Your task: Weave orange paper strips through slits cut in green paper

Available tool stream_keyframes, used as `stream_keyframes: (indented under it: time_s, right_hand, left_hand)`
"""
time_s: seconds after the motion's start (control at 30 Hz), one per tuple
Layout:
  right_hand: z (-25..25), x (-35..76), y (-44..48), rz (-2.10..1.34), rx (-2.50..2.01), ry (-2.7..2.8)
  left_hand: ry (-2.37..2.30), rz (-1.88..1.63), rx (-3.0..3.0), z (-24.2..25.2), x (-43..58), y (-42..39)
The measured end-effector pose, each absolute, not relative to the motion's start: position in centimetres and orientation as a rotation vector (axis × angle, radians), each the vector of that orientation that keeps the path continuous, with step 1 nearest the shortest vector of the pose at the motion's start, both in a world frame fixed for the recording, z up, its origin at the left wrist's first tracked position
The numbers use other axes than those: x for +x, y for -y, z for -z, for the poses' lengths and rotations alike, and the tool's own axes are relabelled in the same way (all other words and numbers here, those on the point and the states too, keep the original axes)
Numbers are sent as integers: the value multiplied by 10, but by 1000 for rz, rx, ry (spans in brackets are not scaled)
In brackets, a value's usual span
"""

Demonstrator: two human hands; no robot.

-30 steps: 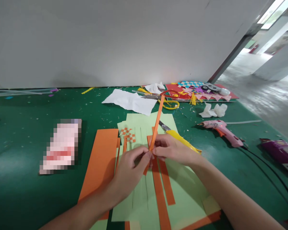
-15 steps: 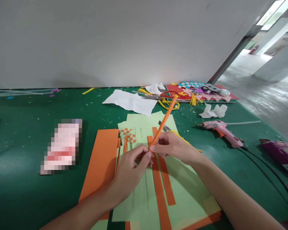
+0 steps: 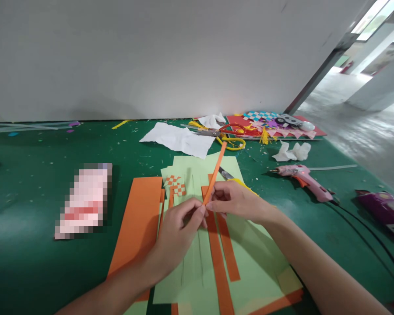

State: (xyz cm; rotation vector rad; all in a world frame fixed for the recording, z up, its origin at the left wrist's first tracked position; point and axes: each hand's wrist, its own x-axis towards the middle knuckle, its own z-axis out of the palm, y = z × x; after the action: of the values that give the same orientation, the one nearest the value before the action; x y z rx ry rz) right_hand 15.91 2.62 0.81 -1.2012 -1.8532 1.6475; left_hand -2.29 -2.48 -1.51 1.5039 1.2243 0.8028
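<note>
Between my two hands a narrow orange paper strip [image 3: 218, 166] stands up at a slant, its lower end pinched. My left hand [image 3: 180, 227] grips that end with thumb and fingertips. Touching it from the right, my right hand [image 3: 238, 200] has its fingers closed at the strip's base. Beneath them lie pale green paper sheets [image 3: 259, 262] with wider orange strips [image 3: 230, 253] on top. Two small orange-and-white checkered woven pieces [image 3: 179, 189] rest beyond my left hand. A utility knife [image 3: 226, 173] with a yellow handle is partly covered by my right hand.
Left of the sheets lie an orange sheet [image 3: 139, 218] and a blurred pink object [image 3: 85, 201]. White paper [image 3: 174, 138] and scissors [image 3: 213, 132] are at the back. A pink glue gun [image 3: 305, 179] with a cord, crumpled tissue [image 3: 292, 152] and a purple device [image 3: 382, 212] sit right.
The orange strip's upper end has swung left and lower, and it now looks shorter. Both hands stay nearly in place, still pinching its base.
</note>
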Motion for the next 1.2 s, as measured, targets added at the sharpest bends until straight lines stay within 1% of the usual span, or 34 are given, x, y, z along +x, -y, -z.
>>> stream_keyframes:
  time_s: [0.33, 0.63, 0.9, 1.2]
  right_hand:
    - [-9, 152, -23, -1753, -1102, 1820]
    - [-5, 153, -23, -1725, -1122, 1802]
    - [-5, 162, -28, -1597, -1195, 1759]
    - [-4, 160, -27, -1651, -1175, 1707]
  left_hand:
    - [-1229, -764, 1545, 13, -22, 25]
    - [-1223, -754, 1528, 12, -21, 23]
    - [-1219, -746, 1552, 15, -22, 25]
    - [-1226, -732, 1532, 12, -21, 25]
